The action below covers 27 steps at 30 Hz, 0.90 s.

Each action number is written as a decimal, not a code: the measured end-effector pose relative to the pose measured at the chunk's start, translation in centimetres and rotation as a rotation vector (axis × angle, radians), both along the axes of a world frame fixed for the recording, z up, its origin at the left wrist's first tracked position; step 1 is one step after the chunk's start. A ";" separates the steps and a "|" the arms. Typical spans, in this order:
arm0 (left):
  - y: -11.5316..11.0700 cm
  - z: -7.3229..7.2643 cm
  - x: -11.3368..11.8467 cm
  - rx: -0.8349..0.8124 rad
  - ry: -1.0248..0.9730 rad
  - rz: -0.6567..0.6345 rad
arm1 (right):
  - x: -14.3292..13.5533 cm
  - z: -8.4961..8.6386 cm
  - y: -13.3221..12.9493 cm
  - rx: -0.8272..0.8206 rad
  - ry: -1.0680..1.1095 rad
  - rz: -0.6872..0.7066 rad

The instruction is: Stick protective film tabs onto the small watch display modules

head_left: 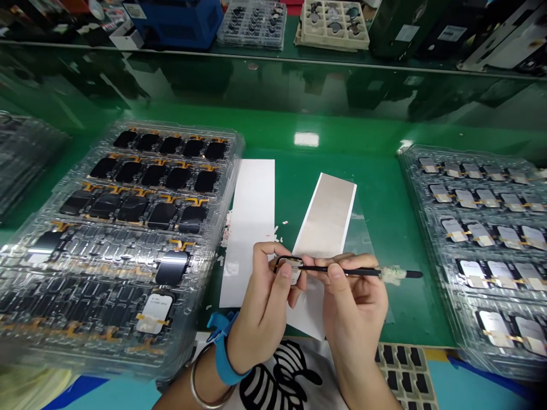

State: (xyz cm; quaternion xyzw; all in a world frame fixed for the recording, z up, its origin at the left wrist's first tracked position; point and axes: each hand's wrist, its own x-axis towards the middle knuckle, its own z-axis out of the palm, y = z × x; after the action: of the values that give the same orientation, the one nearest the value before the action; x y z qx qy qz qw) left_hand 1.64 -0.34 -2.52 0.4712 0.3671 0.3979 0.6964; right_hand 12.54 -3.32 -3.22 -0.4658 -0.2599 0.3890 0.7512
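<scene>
My left hand [267,290] pinches a small display module [294,276] with a black rim and a pale back, the thumb lying over it. A pair of black tweezers [354,271] is gripped in my right hand [354,302], its tip at the module's right edge. Whitish tape [392,275] is wrapped around the tweezers near the rear end. Just beyond my hands lies a white-edged sheet with a beige-grey face [327,213]. Left of it is a long white paper strip [256,199]. What the tweezer tip touches is too small to make out.
A clear tray [237,148] of black display modules stands at left, on the green mat [380,205]. Another clear tray [412,171] with pale-backed modules is at right. Small white scraps [278,233] lie by the paper. Boxes and part trays [333,42] line the shelf behind.
</scene>
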 end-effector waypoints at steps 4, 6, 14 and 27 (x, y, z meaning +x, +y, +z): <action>0.0 0.0 0.0 0.007 0.004 0.005 | -0.1 0.0 0.0 -0.010 -0.006 0.005; 0.0 0.0 -0.1 0.015 0.002 0.008 | -0.1 0.0 0.0 -0.019 -0.010 0.004; 0.1 0.3 -0.1 0.010 0.042 0.017 | -0.1 0.1 0.1 -0.007 0.014 0.005; 0.1 0.5 0.0 -0.046 0.042 0.154 | 0.0 0.7 -1.0 0.044 -0.020 0.033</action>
State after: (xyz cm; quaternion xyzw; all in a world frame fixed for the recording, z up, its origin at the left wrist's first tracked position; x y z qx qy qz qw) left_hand 1.62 -0.22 -2.00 0.4334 0.4257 0.4319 0.6666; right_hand 12.54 -4.36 -2.55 -0.4485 -0.2835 0.3908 0.7522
